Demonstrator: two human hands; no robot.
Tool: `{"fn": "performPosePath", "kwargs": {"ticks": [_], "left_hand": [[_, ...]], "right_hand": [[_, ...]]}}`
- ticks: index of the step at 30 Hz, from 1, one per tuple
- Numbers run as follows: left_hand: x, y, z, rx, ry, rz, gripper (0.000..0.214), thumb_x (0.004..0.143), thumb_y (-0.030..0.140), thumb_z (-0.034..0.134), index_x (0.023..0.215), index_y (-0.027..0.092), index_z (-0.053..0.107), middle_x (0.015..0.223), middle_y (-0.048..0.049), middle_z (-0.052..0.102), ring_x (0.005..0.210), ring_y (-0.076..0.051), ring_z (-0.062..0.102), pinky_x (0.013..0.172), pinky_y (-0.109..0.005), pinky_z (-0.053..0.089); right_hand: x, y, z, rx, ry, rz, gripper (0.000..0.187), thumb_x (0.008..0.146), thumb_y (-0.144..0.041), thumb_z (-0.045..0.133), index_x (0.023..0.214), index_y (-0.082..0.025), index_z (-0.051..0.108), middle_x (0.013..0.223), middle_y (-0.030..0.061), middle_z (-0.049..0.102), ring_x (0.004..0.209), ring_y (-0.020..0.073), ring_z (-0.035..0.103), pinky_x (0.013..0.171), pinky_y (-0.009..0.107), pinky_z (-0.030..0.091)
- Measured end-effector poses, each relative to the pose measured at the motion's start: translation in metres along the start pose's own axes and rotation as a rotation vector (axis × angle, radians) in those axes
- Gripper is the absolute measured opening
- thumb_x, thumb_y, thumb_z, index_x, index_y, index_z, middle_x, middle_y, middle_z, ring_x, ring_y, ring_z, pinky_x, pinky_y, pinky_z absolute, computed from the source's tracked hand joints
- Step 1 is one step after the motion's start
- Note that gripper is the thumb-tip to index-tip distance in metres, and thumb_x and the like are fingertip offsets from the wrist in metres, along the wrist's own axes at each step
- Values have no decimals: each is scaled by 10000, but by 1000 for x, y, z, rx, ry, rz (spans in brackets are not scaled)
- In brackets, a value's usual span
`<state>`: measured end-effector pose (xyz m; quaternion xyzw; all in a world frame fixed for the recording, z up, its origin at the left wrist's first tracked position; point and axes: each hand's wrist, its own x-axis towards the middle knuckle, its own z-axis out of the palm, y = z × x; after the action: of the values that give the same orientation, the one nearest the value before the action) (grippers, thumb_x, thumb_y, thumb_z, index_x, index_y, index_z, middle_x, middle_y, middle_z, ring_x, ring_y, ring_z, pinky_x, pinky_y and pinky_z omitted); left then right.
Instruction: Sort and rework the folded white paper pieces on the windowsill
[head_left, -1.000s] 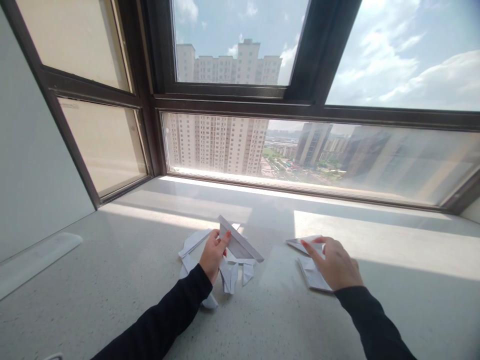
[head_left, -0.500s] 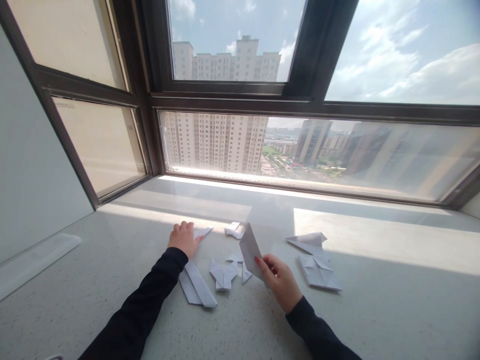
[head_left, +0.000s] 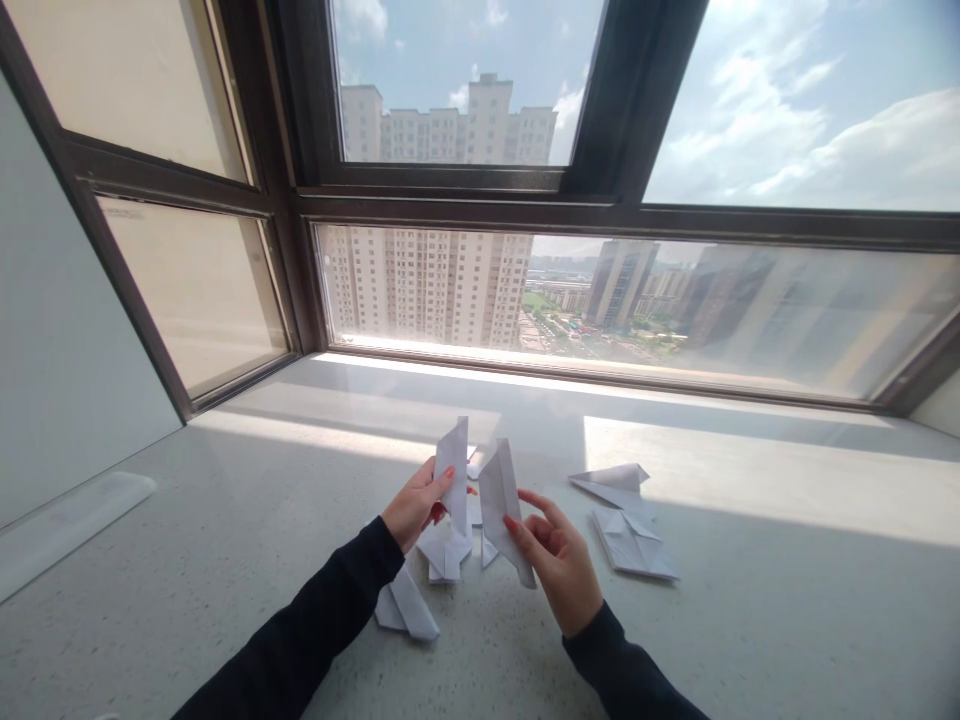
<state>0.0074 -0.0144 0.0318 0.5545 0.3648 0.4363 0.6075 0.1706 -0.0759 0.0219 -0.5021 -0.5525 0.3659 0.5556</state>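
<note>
My left hand (head_left: 415,505) pinches a folded white paper piece (head_left: 454,470) and holds it upright above the sill. Right beside it, my right hand (head_left: 559,560) grips a second folded white paper piece (head_left: 501,500), also raised and tilted. The two pieces stand close together, a small gap between them. Below my hands, several folded paper shapes (head_left: 446,555) lie on the speckled stone sill (head_left: 225,560), and one long folded piece (head_left: 409,610) lies by my left sleeve.
Two more folded paper pieces lie to the right: a pointed one (head_left: 611,480) and a flat one (head_left: 636,545). A dark-framed window (head_left: 450,205) rises behind the sill, with tall buildings outside. A pale flat strip (head_left: 67,520) lies at the far left.
My left hand has lifted a folded paper piece off the sill and brought it to the middle. My right hand has raised its piece more upright, next to the left one.
</note>
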Motion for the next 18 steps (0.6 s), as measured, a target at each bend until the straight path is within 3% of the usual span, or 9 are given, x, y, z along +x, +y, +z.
{"fn": "performPosePath", "kwargs": {"ticks": [4,11,14,18], "left_hand": [[-8,-13,23,-111,-200,-1,524,610,358,640,1047,154,434,702,2,533,563,-88,482,466,-179,355],[-12,-12,27,-151,-365,-56,636,574,149,611,1156,203,361,843,-34,576,693,-134,542,613,-249,410],[-13,-8,27,-119,-373,-60,592,598,190,613,1144,191,385,831,-39,582,711,-148,544,612,-257,416],[-14,-9,28,-64,-333,-17,507,681,398,570,1101,157,421,814,-55,575,683,-147,544,591,-259,426]], "right_hand": [[-3,2,1,-107,31,-90,536,729,-404,504,1173,-128,387,455,-81,413,413,89,388,409,205,343],[-1,12,-3,-433,45,-187,468,754,-369,470,1170,-161,411,491,-69,446,432,99,412,456,212,357],[0,13,-4,-473,43,-191,474,752,-385,468,1169,-167,415,484,-69,449,422,102,417,450,213,356],[0,12,-4,-512,78,-182,473,748,-412,467,1153,-170,436,481,-68,446,413,104,414,440,216,355]]}}
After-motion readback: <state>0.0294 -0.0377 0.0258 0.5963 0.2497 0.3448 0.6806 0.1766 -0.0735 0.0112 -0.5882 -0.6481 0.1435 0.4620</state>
